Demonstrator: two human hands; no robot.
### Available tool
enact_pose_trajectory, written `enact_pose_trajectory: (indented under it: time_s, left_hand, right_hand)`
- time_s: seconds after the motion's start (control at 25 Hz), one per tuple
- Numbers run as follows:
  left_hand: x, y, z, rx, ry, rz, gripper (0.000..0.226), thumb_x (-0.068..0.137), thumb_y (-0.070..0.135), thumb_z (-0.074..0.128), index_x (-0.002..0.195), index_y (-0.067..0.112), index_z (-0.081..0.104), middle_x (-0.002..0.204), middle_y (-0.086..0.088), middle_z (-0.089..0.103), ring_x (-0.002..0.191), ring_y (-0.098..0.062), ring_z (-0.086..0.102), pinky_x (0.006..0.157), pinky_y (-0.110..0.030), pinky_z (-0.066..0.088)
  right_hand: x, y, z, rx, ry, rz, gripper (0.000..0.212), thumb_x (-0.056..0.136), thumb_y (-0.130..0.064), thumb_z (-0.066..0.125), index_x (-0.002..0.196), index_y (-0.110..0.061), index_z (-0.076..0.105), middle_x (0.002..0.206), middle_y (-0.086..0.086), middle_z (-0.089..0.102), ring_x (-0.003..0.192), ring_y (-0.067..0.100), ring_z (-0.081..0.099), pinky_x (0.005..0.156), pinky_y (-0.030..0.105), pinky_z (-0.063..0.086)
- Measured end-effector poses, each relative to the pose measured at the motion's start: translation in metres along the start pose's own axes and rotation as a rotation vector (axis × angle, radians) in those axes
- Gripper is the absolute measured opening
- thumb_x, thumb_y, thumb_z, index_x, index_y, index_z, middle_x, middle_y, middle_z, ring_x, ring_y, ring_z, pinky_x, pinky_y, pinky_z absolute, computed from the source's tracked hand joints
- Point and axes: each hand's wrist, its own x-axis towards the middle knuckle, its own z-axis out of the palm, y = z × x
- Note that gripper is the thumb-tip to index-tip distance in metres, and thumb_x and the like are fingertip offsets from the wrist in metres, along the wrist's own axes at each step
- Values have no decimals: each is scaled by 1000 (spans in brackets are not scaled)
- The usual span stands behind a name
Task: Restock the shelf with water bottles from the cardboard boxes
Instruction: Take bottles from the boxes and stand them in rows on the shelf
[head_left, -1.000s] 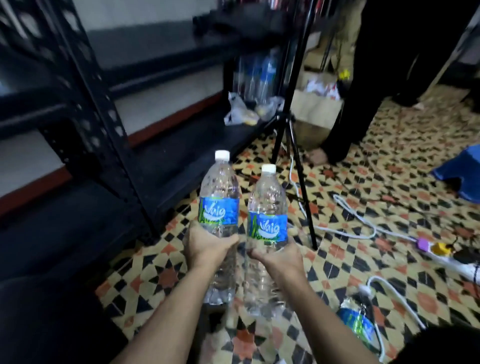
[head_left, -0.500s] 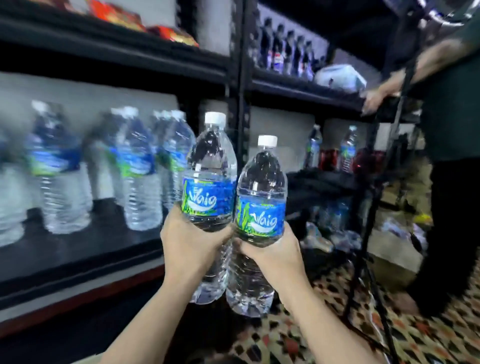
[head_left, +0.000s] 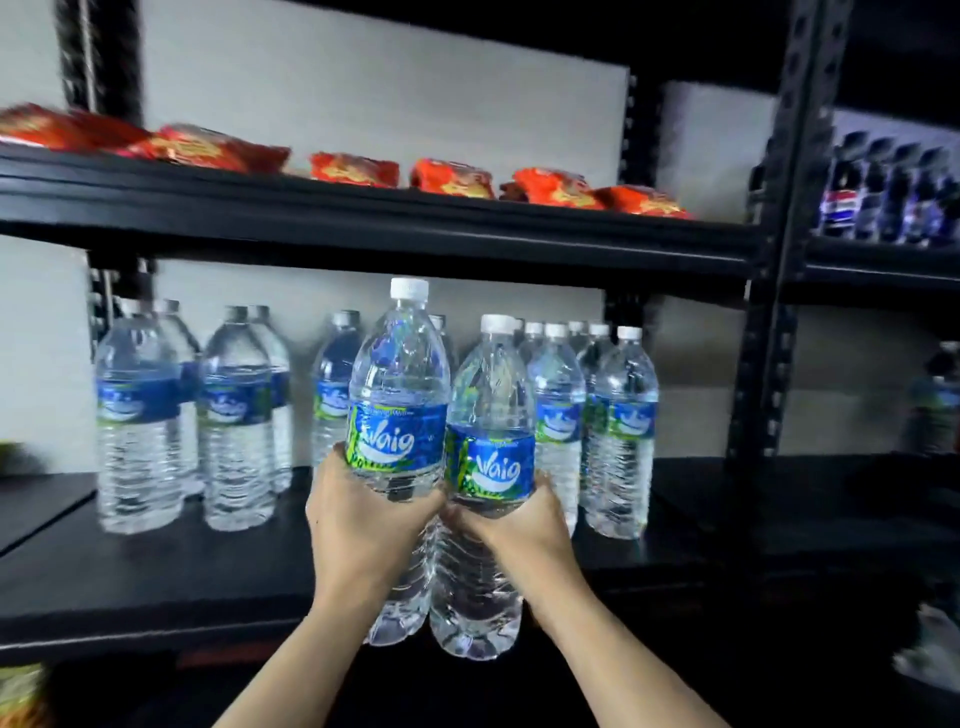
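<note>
I hold two clear water bottles with blue labels and white caps, upright and side by side in front of the black shelf board (head_left: 156, 577). My left hand (head_left: 358, 530) grips the left bottle (head_left: 397, 405) around its middle. My right hand (head_left: 519, 525) grips the right bottle (head_left: 491, 410), which sits a little lower. Both bottle bottoms hang just in front of the shelf's front edge. Several matching bottles (head_left: 236, 415) stand on the shelf behind, in groups to the left and to the right (head_left: 621, 431). No cardboard box is in view.
Red snack packets (head_left: 452, 179) lie on the shelf above. A black upright post (head_left: 779, 312) divides this bay from the one on the right, where dark soda bottles (head_left: 883, 197) stand. Bare shelf board shows between the bottle groups and at the front.
My view has swung up and left from the floor to face the shelf. Both hands carried the bottles up to the level of the water shelf.
</note>
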Motion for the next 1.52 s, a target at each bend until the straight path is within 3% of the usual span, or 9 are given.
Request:
enact_pose_trajectory:
  time_s: [0.28,0.4,0.52,0.68,0.8,1.0,1.12,1.28,1.52]
  left_hand:
    - [44,-30,-21,67,49,-52,71,54,42,95,98,17,45,96,-3,54,102,-29,54,90,-44,47]
    - [58,-40,-19,61,45,-49,75,52,46,95,102,18,46,99,-2,57,99,-25,55,89,-42,48]
    - [64,-47,-14,54,63,-34,73,53,43,95,105,17,50,99,-3,60,99,-26,57,89,-42,49]
    - [65,-49,-8,33,74,-18,70,55,39,95,105,17,51,98,2,55,95,-16,46,84,-33,39]
    - [67,-54,-2,42,71,-13,70,55,40,95,106,18,52,98,4,54,97,-14,45,85,-32,39]
    - [68,-56,5,57,74,-18,70,55,41,95,108,17,54,102,2,58,98,-14,46,89,-34,41]
    - [67,-57,3,44,75,-5,69,56,40,95,107,18,55,100,3,57,95,-11,44,83,-28,35]
    - [68,-62,3,62,82,-14,68,55,41,95,105,19,54,99,1,60,99,-19,54,82,-31,39]
    - [68,-68,2,74,97,-23,69,54,42,95,105,18,55,97,2,63,98,-19,56,83,-32,41]
  right_hand:
    - [37,-6,66,-38,-100,61,89,43,-62,91,115,-30,50,114,-17,62,103,6,61,93,26,48]
    - [60,-10,74,-41,-58,81,102,58,-49,91,140,-22,36,118,-7,48,113,13,48,96,26,37]
    - [81,2,73,-18,-39,85,97,66,-35,91,142,-13,35,135,6,52,114,17,51,97,27,36]
    - [90,24,72,-81,-66,81,71,66,-30,92,116,-25,42,99,-10,53,98,10,55,86,22,35]
    - [92,36,72,-60,-111,49,65,71,-32,88,109,-33,35,94,-18,47,88,-1,55,76,15,42]
    - [80,70,68,-133,-248,88,96,65,-43,90,140,-31,31,136,-18,40,123,5,47,104,27,39]
    - [70,98,66,-166,-274,131,73,60,-41,92,118,-34,48,117,-15,65,100,-9,60,80,11,45]
    - [80,107,70,-81,-331,214,67,64,-33,91,120,-27,54,108,-12,70,93,0,67,67,14,51]
    - [94,113,76,-89,-389,236,73,64,-45,87,126,-29,50,112,-16,68,98,-2,65,73,13,52]
